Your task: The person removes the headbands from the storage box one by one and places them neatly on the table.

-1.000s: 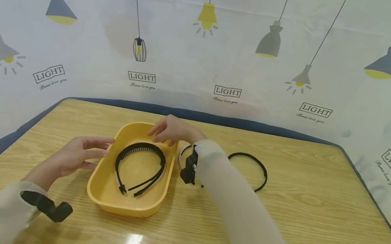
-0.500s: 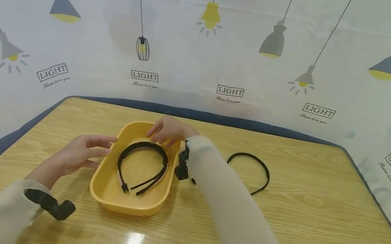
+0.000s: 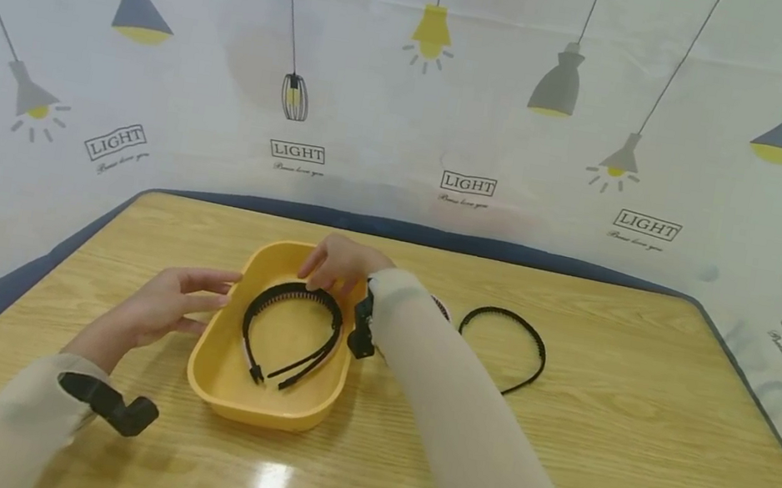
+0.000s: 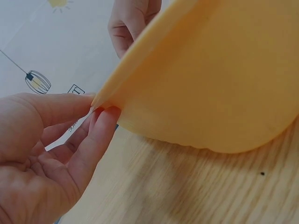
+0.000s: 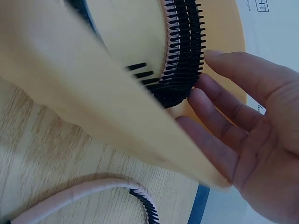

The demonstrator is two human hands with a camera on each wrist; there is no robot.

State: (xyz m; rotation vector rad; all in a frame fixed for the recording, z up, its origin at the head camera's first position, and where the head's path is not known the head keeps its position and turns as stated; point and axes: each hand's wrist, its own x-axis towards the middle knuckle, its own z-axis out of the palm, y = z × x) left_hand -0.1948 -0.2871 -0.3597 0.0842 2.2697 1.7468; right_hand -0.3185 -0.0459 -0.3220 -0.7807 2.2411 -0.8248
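Observation:
In the head view a yellow basin [image 3: 211, 382] stands left of the table's middle. Several black toothed headbands [image 3: 252, 333] lie stacked inside it, their ends toward the viewer. My left hand [image 3: 165, 303] is at the basin's left side; the left wrist view shows thumb and fingers pinching its rim [image 4: 105, 91]. My right hand [image 3: 343, 260] reaches over the right rim at the far end. In the right wrist view its thumb [image 5: 229, 60] is at the teeth and its fingers are at the other side of the headbands' bend [image 5: 180, 91], holding them lightly.
Right of the basin, a thin black headband [image 3: 541, 359] lies on the wooden table [image 3: 638, 416]. A pale pink headband [image 5: 79, 189] with black teeth lies beside the basin, mostly hidden by the right sleeve [image 3: 445, 387] in the head view.
The whole head view has shifted slightly. My right fingertips have come a little closer to the stacked headbands. The left hand keeps its place at the basin's rim.

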